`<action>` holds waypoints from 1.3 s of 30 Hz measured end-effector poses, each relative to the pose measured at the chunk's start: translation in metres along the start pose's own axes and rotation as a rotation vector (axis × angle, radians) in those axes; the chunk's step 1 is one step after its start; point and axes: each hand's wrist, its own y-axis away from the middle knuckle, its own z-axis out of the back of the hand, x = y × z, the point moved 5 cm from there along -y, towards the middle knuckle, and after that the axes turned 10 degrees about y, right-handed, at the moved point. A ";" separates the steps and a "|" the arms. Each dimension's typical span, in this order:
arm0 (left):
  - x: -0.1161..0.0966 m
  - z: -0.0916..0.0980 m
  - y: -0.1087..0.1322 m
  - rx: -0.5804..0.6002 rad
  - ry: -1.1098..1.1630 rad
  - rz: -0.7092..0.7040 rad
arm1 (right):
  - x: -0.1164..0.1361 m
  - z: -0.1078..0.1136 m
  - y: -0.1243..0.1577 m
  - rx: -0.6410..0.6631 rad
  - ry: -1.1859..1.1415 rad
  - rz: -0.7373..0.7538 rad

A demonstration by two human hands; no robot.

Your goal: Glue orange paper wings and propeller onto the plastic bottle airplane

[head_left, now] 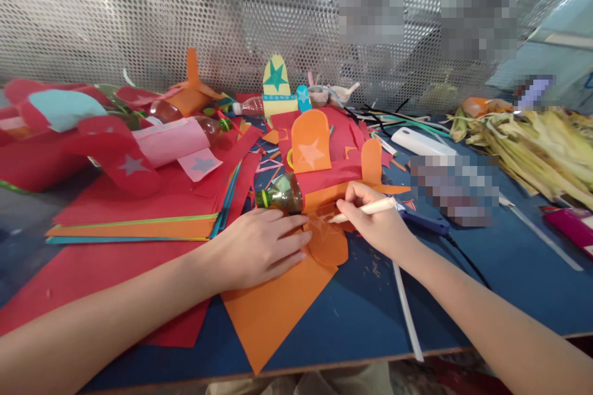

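Fingers of our right hand point(380, 222) are clamped on a pale pen point(370, 206), whose tip is at the faint star point(319, 226) on the orange wing point(330, 249). This wing, just beside the green bottle point(286, 193), lies near the middle of the table point(356, 330), back from its front edge. For neat lines, we should probably press lightly and steady the wing with our left hand point(259, 247). That hand lies palm down, fingers slightly apart, fingertips at the wing; both forearms slant in over the front edge.
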 end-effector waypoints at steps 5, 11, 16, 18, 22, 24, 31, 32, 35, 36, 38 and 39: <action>0.000 0.000 0.001 0.004 0.006 0.001 | 0.002 0.000 0.000 0.003 -0.029 -0.002; 0.000 -0.001 0.001 0.010 -0.007 -0.002 | -0.001 -0.002 0.001 0.007 -0.053 0.003; 0.001 -0.001 0.001 0.005 -0.018 0.007 | -0.005 -0.007 0.002 0.063 -0.104 -0.009; 0.001 -0.001 0.001 0.006 -0.017 0.001 | -0.006 -0.008 0.002 0.077 -0.098 -0.007; 0.001 -0.001 0.001 0.011 -0.015 0.010 | -0.008 -0.009 0.002 0.079 -0.110 0.001; 0.001 -0.001 0.001 0.011 -0.014 0.012 | -0.008 -0.008 0.002 0.070 -0.103 0.005; 0.001 -0.002 0.002 0.007 -0.005 0.006 | -0.008 -0.009 0.002 0.087 -0.114 -0.011; 0.001 -0.002 0.002 0.007 -0.005 0.009 | -0.009 -0.009 0.002 0.088 -0.114 -0.011; 0.001 -0.002 0.002 0.010 0.001 0.020 | -0.009 -0.009 0.002 0.081 -0.101 0.004; 0.001 -0.002 0.001 0.008 0.003 0.023 | -0.009 -0.009 0.002 0.075 -0.098 0.010; 0.001 -0.002 0.001 0.004 0.005 0.025 | -0.009 -0.009 0.002 0.070 -0.093 0.015; 0.001 -0.002 0.000 0.002 0.004 0.022 | -0.008 -0.009 0.002 0.067 -0.091 0.015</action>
